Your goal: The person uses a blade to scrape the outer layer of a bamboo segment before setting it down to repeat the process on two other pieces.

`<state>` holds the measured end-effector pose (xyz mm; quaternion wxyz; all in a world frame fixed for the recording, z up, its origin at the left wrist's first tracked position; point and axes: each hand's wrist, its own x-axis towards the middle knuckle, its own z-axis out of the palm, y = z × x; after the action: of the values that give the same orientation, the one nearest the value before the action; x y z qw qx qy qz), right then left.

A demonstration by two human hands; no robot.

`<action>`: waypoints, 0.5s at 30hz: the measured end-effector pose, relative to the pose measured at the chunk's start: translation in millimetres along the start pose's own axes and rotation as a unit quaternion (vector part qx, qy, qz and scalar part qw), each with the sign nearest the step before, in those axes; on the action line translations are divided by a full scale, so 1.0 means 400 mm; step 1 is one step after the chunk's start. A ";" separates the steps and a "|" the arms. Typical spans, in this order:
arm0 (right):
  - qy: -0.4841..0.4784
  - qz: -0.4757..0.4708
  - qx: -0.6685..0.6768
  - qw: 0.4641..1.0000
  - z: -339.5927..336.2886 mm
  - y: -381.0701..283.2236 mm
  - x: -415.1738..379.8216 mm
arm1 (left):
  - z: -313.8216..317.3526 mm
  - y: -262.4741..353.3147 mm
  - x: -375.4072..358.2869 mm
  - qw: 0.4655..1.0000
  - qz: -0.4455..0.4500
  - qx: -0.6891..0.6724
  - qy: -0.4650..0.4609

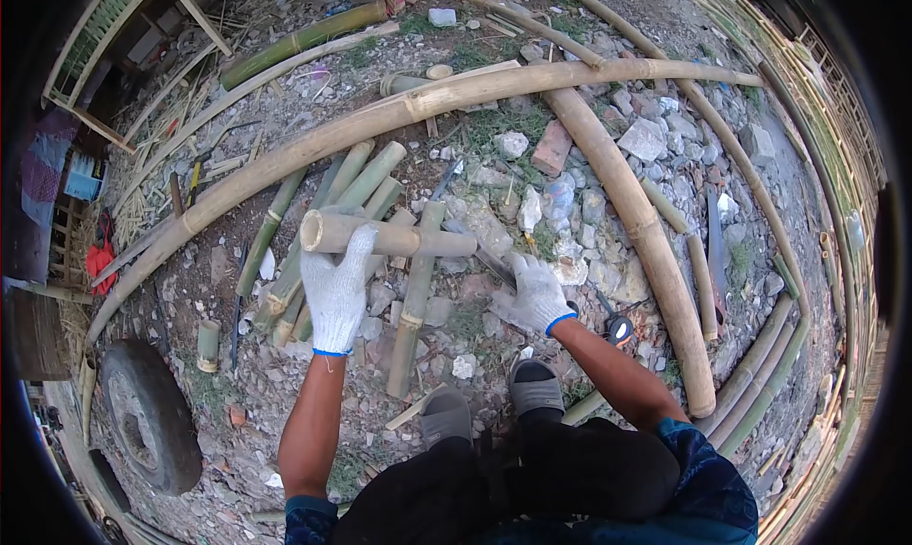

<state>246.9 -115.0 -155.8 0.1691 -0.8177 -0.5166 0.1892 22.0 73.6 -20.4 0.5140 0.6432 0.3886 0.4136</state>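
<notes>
My left hand [337,293], in a white knit glove with a blue cuff, is closed around a short bamboo tube [399,240]. The tube's hollow end faces left. My right hand [534,298], gloved the same way, is wrapped round the handle of a knife [496,265]; the handle itself is hidden by the fingers. The blade slants up and left to the tube's right end. Below the tube, a greenish bamboo piece [413,326] lies lengthwise on the ground. Several cut green bamboo lengths [375,179] lie in a pile behind my left hand.
A long bamboo pole [332,144] arches across the ground ahead, and a thick one [627,203] lies to the right. An old tyre [150,417] is at the left. Rubble, a brick [551,148] and a saw [714,246] lie about. My sandalled feet [446,414] are close below.
</notes>
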 end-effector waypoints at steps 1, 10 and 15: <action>-0.015 0.010 0.000 1.000 0.023 0.024 -0.013 | 0.006 -0.003 -0.001 1.000 0.003 0.010 0.024; -0.045 0.044 0.054 0.997 0.069 0.085 -0.031 | 0.028 -0.009 0.006 0.995 0.024 -0.018 0.091; -0.053 0.056 0.075 0.994 0.085 0.107 -0.028 | 0.034 -0.017 -0.008 0.996 0.030 -0.011 0.081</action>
<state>259.5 -140.1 -204.2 0.1909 -0.8194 -0.4624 0.2799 33.1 67.0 -29.2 0.4750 0.6136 0.4049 0.4837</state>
